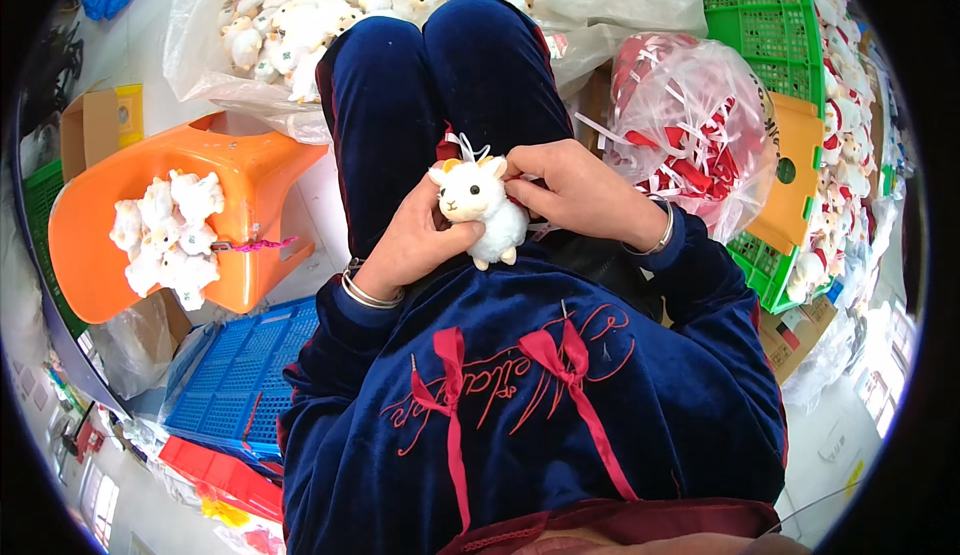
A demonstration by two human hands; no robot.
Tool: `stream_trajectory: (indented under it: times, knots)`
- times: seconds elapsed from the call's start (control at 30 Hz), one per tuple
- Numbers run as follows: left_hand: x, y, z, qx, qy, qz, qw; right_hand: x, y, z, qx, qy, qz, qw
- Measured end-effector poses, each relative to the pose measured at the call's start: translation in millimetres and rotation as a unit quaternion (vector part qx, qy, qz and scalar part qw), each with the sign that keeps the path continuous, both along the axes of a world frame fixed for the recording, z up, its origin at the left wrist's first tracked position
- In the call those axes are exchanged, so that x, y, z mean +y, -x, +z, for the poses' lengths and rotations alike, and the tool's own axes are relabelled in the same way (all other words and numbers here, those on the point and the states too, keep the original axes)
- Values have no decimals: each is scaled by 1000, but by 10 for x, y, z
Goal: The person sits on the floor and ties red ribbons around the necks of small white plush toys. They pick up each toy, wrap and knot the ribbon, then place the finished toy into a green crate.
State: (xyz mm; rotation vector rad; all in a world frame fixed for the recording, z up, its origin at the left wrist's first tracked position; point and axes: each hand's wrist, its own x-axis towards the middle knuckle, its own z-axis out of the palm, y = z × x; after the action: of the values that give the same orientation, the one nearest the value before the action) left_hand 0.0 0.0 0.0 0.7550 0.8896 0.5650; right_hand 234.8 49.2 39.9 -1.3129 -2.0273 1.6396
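A small white plush sheep (482,198) with a cream face, black eyes and yellow horns is held over my lap, its face turned to the left. My left hand (418,238) is closed around its side, the thumb lying across its chest. On the other side, my right hand (578,191) pinches at the toy's edge beside the head, thumb and forefinger bent inward. A thin pale loop (467,145) rises above its head. Bits of red and white ribbon show close to the toy; my fingers partly hide them.
Many plush sheep (300,40) fill a clear plastic sheet beyond my knees. Several more lie on an orange plastic chair (90,215) at left. A clear bag (690,125) of red pieces with white ribbons stands at right, by green crates (765,15). A blue crate (240,375) is lower left.
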Motion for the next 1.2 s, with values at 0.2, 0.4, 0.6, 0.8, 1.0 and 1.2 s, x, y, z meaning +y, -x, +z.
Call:
stream_trajectory:
  times: [0.2,0.4,0.6,0.8,1.0,1.2]
  knots:
    - [-52,-47,-30,-19,-1,12,1000,-83,-140,5,26,5,39,999]
    - [-20,-24,32,56,-58,-32,996,-80,-123,0,69,-15,59,996]
    - [96,-47,102,163,-142,-74,974,-154,-117,-57,68,12,64,996]
    - [150,-96,89,237,-169,-73,954,-176,-118,-93,24,-28,50,998]
    - [245,-54,175,306,-157,-142,928,-125,-189,-39,-34,-7,11,999]
    - [189,-41,69,303,-219,-106,921,-128,-190,-37,-47,-32,5,998]
